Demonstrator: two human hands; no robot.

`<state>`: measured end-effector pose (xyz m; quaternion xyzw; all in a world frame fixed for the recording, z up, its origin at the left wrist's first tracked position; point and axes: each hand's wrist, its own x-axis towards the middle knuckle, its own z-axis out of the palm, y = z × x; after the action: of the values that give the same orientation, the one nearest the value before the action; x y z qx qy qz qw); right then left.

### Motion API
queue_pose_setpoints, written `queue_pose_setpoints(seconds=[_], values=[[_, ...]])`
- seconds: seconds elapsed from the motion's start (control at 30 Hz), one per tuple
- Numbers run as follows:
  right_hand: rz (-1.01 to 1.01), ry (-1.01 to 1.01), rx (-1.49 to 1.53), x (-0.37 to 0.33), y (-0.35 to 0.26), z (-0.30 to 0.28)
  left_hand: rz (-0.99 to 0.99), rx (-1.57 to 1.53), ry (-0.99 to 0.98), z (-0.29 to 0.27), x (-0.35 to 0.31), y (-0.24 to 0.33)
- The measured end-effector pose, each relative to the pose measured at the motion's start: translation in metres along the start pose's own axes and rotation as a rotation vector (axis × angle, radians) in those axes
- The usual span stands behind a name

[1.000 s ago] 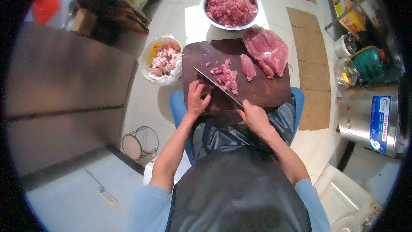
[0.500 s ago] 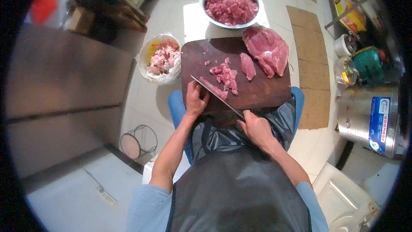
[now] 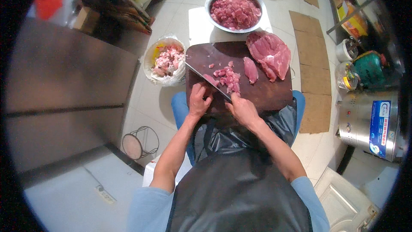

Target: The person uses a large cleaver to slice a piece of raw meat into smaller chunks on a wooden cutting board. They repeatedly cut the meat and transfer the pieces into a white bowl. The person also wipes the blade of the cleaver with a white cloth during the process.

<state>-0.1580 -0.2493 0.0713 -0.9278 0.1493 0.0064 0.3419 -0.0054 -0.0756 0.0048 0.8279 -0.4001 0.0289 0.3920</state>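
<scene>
My right hand (image 3: 242, 111) grips the handle of a long knife (image 3: 206, 78), whose blade slants up and left over a dark cutting board (image 3: 270, 96). Curled fingers of my left hand (image 3: 200, 102) rest on the board close to the near side of the blade; whatever they hold is hidden. Just beyond the blade lies a strip of raw meat (image 3: 211, 80), partly covered by it. A small heap of diced meat (image 3: 228, 77) sits beside it. Farther right are an oblong piece of meat (image 3: 250, 70) and a large chunk of meat (image 3: 270, 53) at the board's far right corner.
Behind the board, a metal bowl of cut meat (image 3: 207, 6) stands on a white support (image 3: 196, 28). A plastic-lined bucket (image 3: 148, 62) with pale scraps is at the left. Flattened cardboard (image 3: 315, 77) and a steel appliance (image 3: 362, 122) lie to the right, a round wire-framed stool (image 3: 132, 146) lower left.
The knife and my right hand have moved left and slightly up, so the blade now partly covers the meat strip. My left hand stays beside the blade. The whole view has shifted slightly.
</scene>
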Motion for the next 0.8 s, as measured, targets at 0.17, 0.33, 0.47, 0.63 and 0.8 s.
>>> queue_pose_setpoints(seconds=[0.17,0.33,0.47,0.63,0.8], values=[[0.06,-0.057,-0.031,-0.055,0.026,-0.028,-0.018,-0.056,0.082,0.001,-0.003,0.005],[0.019,-0.015,-0.051,-0.071,0.018,-0.034,-0.025,-0.031,0.12,0.0,-0.005,0.003],[-0.017,0.0,-0.044,-0.071,0.008,-0.031,0.005,0.002,0.064,0.002,-0.006,-0.002],[-0.022,-0.051,-0.065,-0.077,0.002,-0.038,-0.056,-0.047,0.108,0.0,-0.004,0.011],[0.011,-0.111,-0.085,-0.07,-0.002,-0.043,-0.052,-0.056,0.089,-0.001,-0.005,0.006]])
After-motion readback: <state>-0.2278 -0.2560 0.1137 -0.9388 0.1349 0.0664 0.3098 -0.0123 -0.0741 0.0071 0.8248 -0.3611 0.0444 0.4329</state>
